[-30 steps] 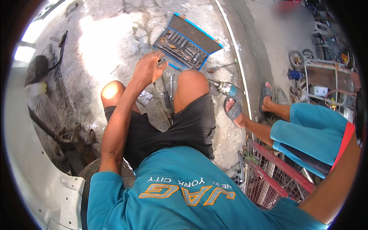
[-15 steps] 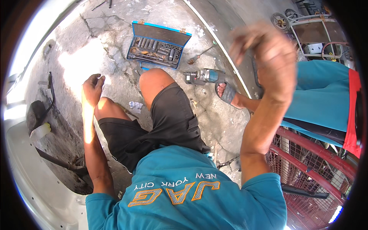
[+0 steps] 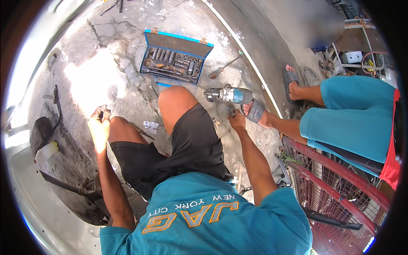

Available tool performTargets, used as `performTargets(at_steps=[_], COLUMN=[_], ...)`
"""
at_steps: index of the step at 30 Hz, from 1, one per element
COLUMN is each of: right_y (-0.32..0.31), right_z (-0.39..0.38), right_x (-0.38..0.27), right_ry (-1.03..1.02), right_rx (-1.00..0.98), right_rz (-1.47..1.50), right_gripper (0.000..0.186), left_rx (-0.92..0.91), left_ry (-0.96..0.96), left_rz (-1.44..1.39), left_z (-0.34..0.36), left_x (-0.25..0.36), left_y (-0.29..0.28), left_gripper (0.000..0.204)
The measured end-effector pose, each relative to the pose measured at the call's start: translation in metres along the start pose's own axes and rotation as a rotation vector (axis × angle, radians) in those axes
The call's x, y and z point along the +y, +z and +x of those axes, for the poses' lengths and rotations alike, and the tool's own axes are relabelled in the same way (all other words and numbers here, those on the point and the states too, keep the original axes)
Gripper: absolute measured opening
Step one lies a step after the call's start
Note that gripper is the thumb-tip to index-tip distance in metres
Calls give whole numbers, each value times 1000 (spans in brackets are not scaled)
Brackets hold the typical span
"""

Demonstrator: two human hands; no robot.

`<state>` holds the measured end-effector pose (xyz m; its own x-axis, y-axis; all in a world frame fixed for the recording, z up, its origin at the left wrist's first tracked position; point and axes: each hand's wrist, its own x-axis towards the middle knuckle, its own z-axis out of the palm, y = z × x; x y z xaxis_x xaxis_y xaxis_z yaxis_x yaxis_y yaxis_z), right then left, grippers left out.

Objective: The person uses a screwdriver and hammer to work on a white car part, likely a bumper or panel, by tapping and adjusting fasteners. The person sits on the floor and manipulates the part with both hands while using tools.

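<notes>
Teal drill point(image 3: 229, 95) on concrete floor point(image 3: 127, 51); right hand point(image 3: 236, 120), raised a moment ago, now lowered beside it, grasp unclear. Left hand point(image 3: 100, 123) clenched on small part.

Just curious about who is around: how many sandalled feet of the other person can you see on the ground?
2. One sandalled foot rests beside the power drill, close to the right hand. The other foot stands farther back on the concrete floor. None looks hidden.

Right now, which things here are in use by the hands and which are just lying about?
In use:
- small dark part in left hand
- cordless power tool, right hand down beside its handle

Lying about:
- open blue socket case
- white bottle
- red metal rack
</notes>
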<state>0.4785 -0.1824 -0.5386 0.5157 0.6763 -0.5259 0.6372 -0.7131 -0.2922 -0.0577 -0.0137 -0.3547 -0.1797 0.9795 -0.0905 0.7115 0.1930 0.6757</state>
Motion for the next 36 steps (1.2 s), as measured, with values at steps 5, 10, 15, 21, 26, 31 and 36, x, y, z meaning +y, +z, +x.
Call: performTargets(at_steps=[5, 10, 15, 21, 26, 31, 36], right_y=[29, 24, -11, -128, -157, -178, -214], right_z=[21, 21, -23, -149, -205, -214, -239], right_x=[0, 0, -12, -169, -270, -331, -378], right_ry=[21, 56, -180, -480, -720, -836, -1000], right_rx=[116, 133, 2, -29, -445, -535, -586], right_rz=[18, 30, 371, 753, 1327, 1225, 1003], right_gripper=[50, 32, 21, 15, 16, 18, 23], left_rx=[-19, -13, -57, -288, -137, 195, 439], left_ry=[22, 6, 239, 525, 990, 955, 950], left_rz=[10, -43, -15, -301, -162, -140, -183], left_z=[-19, -38, -64, -119, -118, -100, -78], left_x=[21, 17, 60, 145, 187, 187, 186], left_y=[-7, -9, -2, 11, 9, -13, -37], left_gripper=[19, 21, 23, 36, 51, 51, 38])
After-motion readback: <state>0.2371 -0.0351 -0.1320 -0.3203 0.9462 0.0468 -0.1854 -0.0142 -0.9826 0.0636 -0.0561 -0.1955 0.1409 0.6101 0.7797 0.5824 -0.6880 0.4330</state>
